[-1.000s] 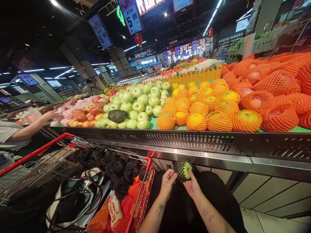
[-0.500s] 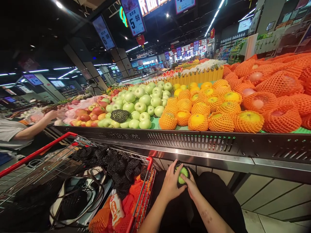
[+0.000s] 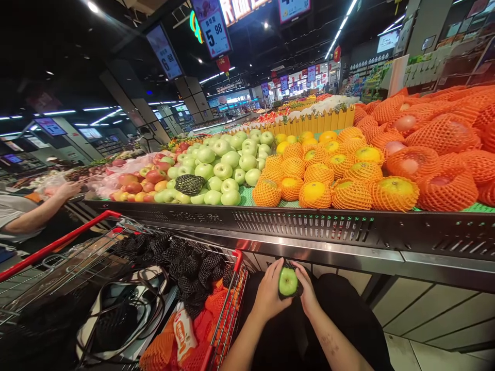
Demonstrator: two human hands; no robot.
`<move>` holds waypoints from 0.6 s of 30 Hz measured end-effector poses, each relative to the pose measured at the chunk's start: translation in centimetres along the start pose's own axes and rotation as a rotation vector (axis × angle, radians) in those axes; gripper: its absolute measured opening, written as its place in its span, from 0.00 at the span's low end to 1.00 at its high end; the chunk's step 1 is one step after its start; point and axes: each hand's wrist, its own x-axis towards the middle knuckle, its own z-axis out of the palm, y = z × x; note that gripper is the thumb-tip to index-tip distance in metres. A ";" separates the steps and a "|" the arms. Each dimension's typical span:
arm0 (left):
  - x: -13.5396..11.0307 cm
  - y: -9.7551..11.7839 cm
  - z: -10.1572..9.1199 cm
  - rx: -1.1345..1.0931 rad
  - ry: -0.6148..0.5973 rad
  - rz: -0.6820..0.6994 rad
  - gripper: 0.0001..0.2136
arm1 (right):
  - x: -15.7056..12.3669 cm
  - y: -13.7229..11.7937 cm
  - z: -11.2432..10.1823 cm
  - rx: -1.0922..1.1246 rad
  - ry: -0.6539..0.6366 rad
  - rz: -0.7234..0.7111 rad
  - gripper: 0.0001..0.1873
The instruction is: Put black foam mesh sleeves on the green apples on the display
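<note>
1. Both hands are full, on the same thing: the left hand (image 3: 271,291) and right hand (image 3: 307,289) curl around a green apple (image 3: 288,281) from either side, low in front of the display and above dark-clad legs. It's round and glossy, dimpled end facing up, with black foam netting showing around its edges.
2. The fruit display (image 3: 278,219) has a black slotted front over a shiny metal strip. Smooth green apples (image 3: 223,171) are heaped there, plus one netted fruit (image 3: 189,184) in black mesh (sticks out a mile). To the right, orange fruits (image 3: 315,192) sit in stretchy orange diamond mesh.
3. The wire cart (image 3: 238,257) has red plastic trim and holds crumpled black nets (image 3: 193,275), orange nets (image 3: 158,351) and a white-and-orange packet (image 3: 184,332); I can't make out its lettering.
4. Readable stuff: one hanging sign (image 3: 212,28) says 青苹果 5.98, and a second sign (image 3: 164,52) shows 6.98.
</note>
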 end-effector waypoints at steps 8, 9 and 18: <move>-0.5 0.0 0.8 0.012 0.099 -0.035 0.49 | 0.5 0.2 0.0 0.145 -0.001 0.256 0.20; -0.5 0.0 0.7 0.013 0.101 -0.032 0.49 | 0.6 0.3 0.0 0.161 0.003 0.269 0.19; -1.0 0.5 1.5 -0.053 0.183 -0.192 0.51 | 0.3 0.1 -0.1 0.202 -0.022 0.199 0.15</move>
